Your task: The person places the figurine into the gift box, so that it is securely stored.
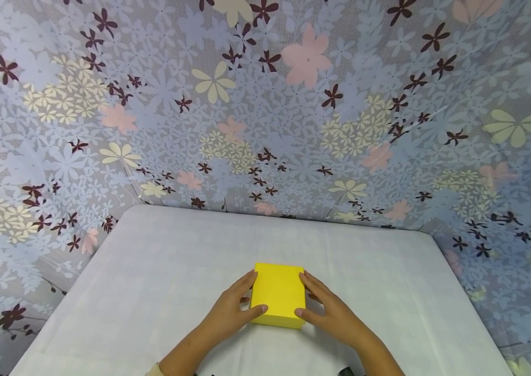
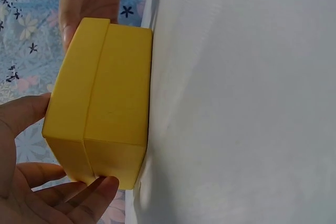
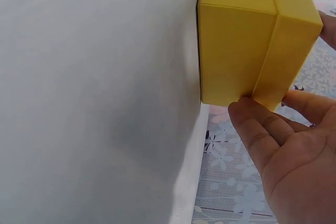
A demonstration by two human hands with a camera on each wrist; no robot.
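Observation:
A yellow lidded box [image 1: 278, 290] sits on the white-covered table, with a seam between lid and base showing in both wrist views. On its left side my left hand [image 1: 228, 313] holds it, thumb at the near edge of the lid and fingers along the side. My right hand [image 1: 336, 316] grips the opposite side the same way. Up close in the left wrist view, fingertips [image 2: 109, 183] touch the box side around the seam. The right wrist view shows fingertips [image 3: 240, 106] against the other side. The lid appears closed; what is inside is hidden.
A white cloth [image 1: 152, 271] covers the table, whose far edge meets a flower-patterned backdrop [image 1: 265, 130]. The same pattern runs down both sides. A small dark object [image 1: 346, 371] shows at the bottom edge beside the right forearm.

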